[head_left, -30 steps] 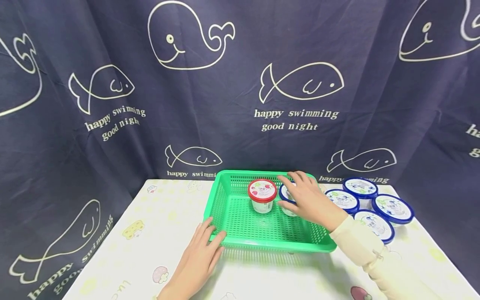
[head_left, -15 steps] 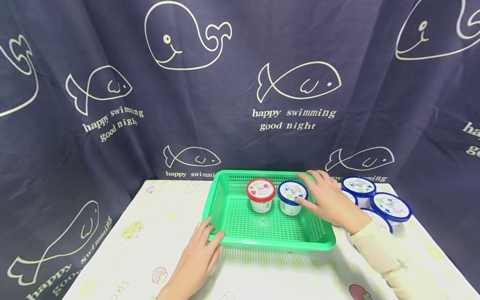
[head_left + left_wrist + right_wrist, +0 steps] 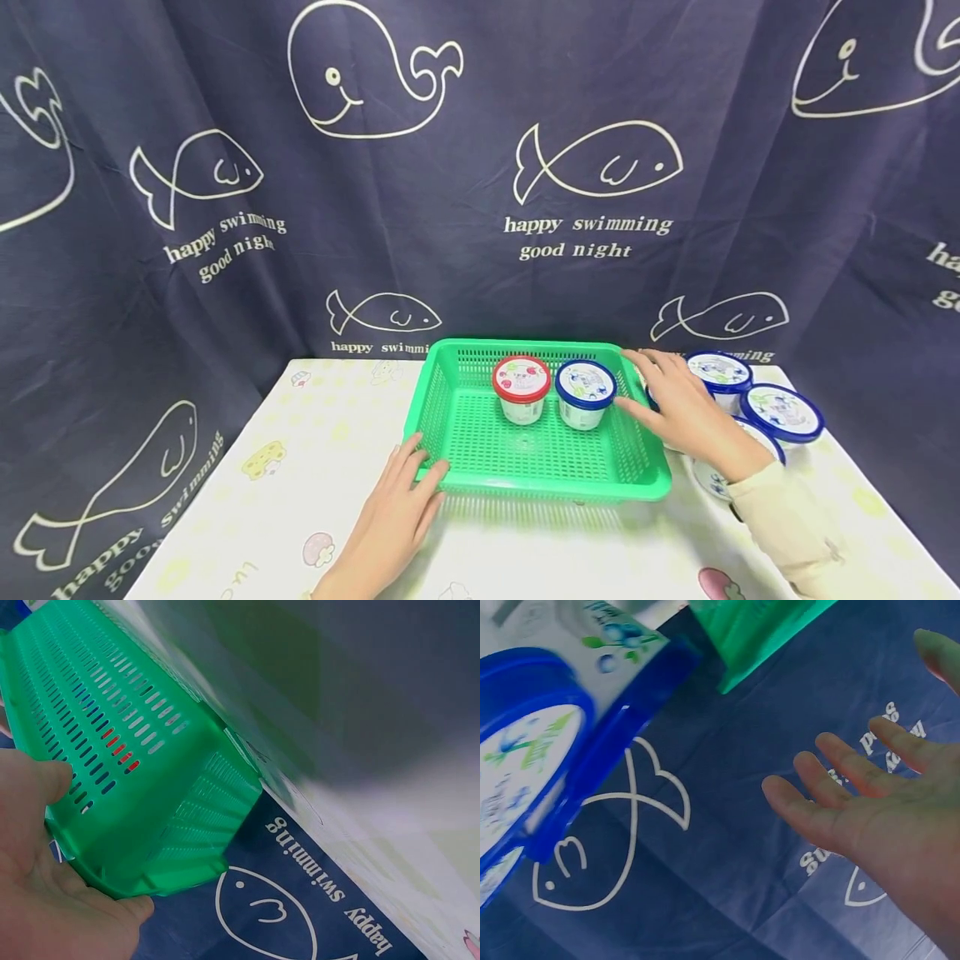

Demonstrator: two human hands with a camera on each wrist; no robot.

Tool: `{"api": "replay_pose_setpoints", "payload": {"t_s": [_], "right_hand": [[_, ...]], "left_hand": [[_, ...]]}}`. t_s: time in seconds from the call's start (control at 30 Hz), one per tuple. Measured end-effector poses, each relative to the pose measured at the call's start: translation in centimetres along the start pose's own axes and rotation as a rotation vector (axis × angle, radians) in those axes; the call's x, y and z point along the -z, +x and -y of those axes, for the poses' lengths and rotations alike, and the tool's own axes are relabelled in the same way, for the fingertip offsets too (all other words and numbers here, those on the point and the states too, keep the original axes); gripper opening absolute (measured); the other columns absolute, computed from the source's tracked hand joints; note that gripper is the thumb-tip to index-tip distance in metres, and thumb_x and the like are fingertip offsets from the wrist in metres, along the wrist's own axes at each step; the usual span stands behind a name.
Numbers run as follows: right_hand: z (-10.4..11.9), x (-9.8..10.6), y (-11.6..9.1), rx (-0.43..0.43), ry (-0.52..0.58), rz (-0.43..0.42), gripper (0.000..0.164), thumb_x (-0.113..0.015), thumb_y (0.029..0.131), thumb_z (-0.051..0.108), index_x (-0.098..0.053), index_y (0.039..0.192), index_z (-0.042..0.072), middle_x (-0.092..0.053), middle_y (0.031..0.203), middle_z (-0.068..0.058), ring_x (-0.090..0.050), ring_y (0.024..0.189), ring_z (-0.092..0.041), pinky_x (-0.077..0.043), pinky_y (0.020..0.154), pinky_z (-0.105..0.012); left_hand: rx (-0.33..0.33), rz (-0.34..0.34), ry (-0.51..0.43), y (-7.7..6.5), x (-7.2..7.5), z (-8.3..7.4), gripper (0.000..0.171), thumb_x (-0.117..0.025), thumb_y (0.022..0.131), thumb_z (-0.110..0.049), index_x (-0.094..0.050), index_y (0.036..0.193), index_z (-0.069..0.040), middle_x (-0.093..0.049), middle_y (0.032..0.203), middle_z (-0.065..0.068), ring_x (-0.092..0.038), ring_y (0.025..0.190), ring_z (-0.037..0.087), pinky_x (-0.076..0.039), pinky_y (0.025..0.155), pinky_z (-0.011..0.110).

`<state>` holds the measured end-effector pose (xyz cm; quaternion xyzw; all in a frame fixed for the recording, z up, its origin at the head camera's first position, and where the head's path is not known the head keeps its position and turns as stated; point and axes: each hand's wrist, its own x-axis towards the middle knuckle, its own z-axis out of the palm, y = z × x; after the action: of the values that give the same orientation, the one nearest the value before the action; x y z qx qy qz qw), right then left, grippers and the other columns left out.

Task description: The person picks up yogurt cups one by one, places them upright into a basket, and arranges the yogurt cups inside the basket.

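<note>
My left hand [image 3: 390, 512] holds the front left corner of a green plastic basket [image 3: 540, 485]. In the left wrist view its thumb lies on one outer wall and its fingers [image 3: 135, 907] go round the corner. Inside the basket stand two lidded white tubs upright, side by side: a red-lidded tub [image 3: 521, 379] and a blue-lidded tub [image 3: 586, 385]. My right hand [image 3: 690, 412] is spread above the basket's right rim, holding nothing. Beyond that rim stand several more blue-lidded tubs [image 3: 782, 412], partly hidden by the hand and sleeve.
A white patterned cloth covers the table [image 3: 247, 517]. Behind it hangs a dark blue curtain [image 3: 480, 275] with whale and fish drawings, close to the basket's back rim. The blue-lidded tubs crowd the table's right side.
My right hand has let go of the blue-lidded tub in the basket and moved right, over the rim towards the other tubs. My left hand keeps its place on the corner.
</note>
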<state>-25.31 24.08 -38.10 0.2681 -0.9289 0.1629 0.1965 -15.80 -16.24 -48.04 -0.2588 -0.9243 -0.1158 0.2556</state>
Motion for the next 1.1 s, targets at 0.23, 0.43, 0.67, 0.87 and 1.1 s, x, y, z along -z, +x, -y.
{"api": "replay_pose_setpoints", "payload": {"t_s": [0.23,0.43,0.67,0.87,1.1], "right_hand": [[-1.5,-0.1,-1.7,-0.036,0.010,-0.029,0.065,-0.075,0.089,0.029,-0.047,0.142,0.004,-0.052,0.133,-0.025,-0.044,0.124,-0.048,-0.036,0.098,-0.069],[-2.3,-0.1,-3.4,-0.120,0.026,0.040,0.071,-0.071,0.092,0.036,-0.040,0.148,0.005,-0.046,0.140,-0.029,-0.039,0.127,-0.052,-0.032,0.096,-0.076],[-3.1,-0.1,-4.8,-0.185,0.001,0.053,0.075,-0.069,0.093,0.041,-0.036,0.150,0.006,-0.042,0.142,-0.034,-0.034,0.129,-0.056,-0.029,0.097,-0.076],[-3.8,-0.5,-5.9,-0.180,-0.031,0.026,0.077,-0.072,0.091,0.040,-0.036,0.150,0.005,-0.046,0.140,-0.032,-0.038,0.126,-0.055,-0.032,0.095,-0.074],[-4.6,-0.7,-7.0,-0.190,-0.059,-0.011,0.082,-0.075,0.088,0.037,-0.035,0.151,0.003,-0.048,0.136,-0.033,-0.040,0.121,-0.055,-0.032,0.093,-0.074]], "left_hand": [[-0.005,-0.011,-0.005,0.0,-0.1,0.0,0.038,-0.068,0.094,-0.021,-0.060,0.131,-0.018,-0.057,0.128,0.014,-0.030,0.146,0.033,-0.035,0.114,0.054],[-0.008,-0.021,0.000,-0.1,-0.1,0.0,0.037,-0.069,0.094,-0.022,-0.061,0.130,-0.017,-0.058,0.127,0.014,-0.032,0.145,0.033,-0.037,0.113,0.053],[0.003,-0.009,0.004,-0.1,-0.2,0.0,0.036,-0.067,0.095,-0.023,-0.061,0.130,-0.017,-0.058,0.129,0.014,-0.031,0.146,0.033,-0.035,0.114,0.053],[0.006,-0.008,0.004,0.0,-0.1,0.0,0.037,-0.068,0.094,-0.023,-0.061,0.130,-0.017,-0.058,0.129,0.014,-0.031,0.145,0.034,-0.034,0.115,0.053],[-0.005,-0.019,0.003,-0.1,-0.1,-0.1,0.036,-0.068,0.094,-0.023,-0.061,0.129,-0.017,-0.058,0.127,0.014,-0.032,0.145,0.035,-0.033,0.115,0.054]]}}
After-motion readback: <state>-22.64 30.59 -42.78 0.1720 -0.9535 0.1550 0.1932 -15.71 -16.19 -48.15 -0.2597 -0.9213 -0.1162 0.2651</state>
